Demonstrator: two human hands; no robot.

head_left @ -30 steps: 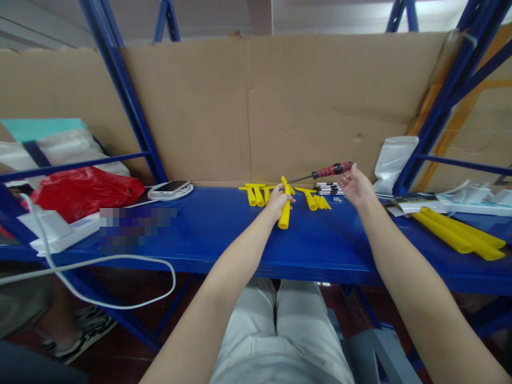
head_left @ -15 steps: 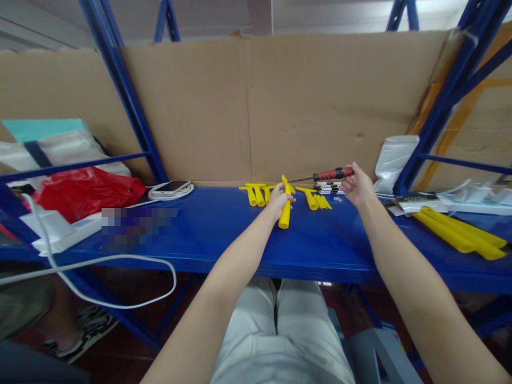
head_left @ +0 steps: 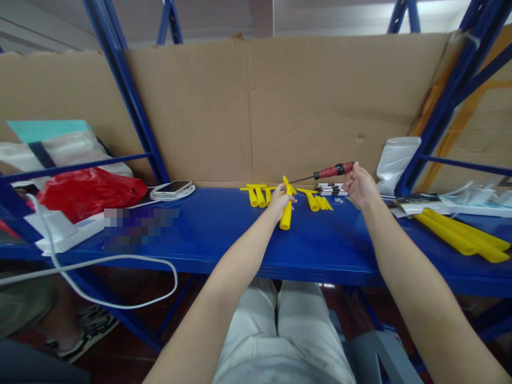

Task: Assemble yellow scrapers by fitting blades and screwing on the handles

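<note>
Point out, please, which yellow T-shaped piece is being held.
The yellow piece in the left hand, where the screwdriver points; the others rest on the shelf.

No text, label, brand, number or sign is legible. Locations below are relative to the screwdriver point(head_left: 334, 170). Screwdriver handle: red and black; any marking is too small to read. Stack of white pieces with dark bands point(head_left: 332, 190), just below the handle in the view: the bands do not resolve into characters. Flat black-and-white pack point(head_left: 420, 198), to the right and lower: surface detail is too fine to read. Pixelated patch point(head_left: 140, 228), well to the left and lower: masked; any print is unreadable.
</note>
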